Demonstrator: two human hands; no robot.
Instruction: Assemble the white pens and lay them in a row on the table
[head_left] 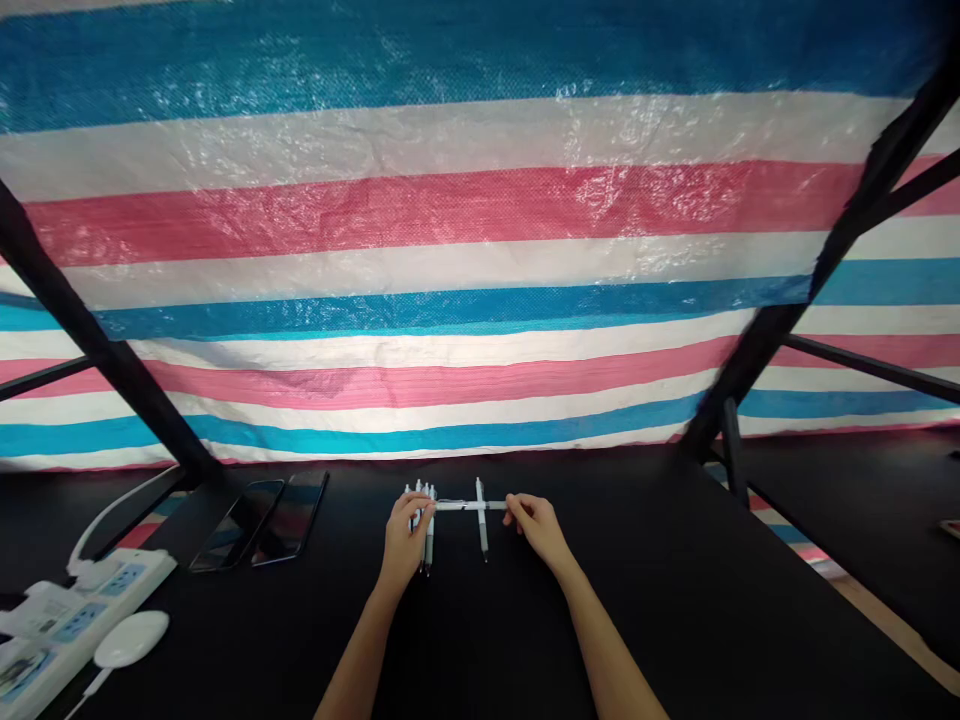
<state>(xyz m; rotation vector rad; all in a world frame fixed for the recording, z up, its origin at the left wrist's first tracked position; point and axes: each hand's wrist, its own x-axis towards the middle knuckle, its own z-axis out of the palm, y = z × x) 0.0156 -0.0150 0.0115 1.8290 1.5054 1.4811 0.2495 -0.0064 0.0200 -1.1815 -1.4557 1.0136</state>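
In the head view, the held pen point(454, 506) lies crosswise between the person's 2 hands, and it serves as the landmark here. The left hand point(406, 530) is at its left end, thumb and fingers closed on that end. The right hand point(535, 524) is at its right end, pinching the tip between thumb and fingers, the other fingers curled in.

A lone pen point(483, 530) points away from the person and crosses the held pen nearer its right end; it reaches out on the far side and the near side of it. Whether the 2 touch cannot be told.

At the left end of the held pen, a group of pens point(430, 545) lies side by side, partly hidden by the left hand. Their white tops show beyond the held pen and dark tips on the near side; whether the left hand also touches them is unclear.

Well to the left of the held pen lie 2 dark phones point(291, 520), side by side. Farther left and nearer the person are a white power strip point(112, 605) and a round white charger point(132, 638). Beneath the held pen is a black tabletop point(480, 640); beyond it hangs a striped sheet point(450, 210).
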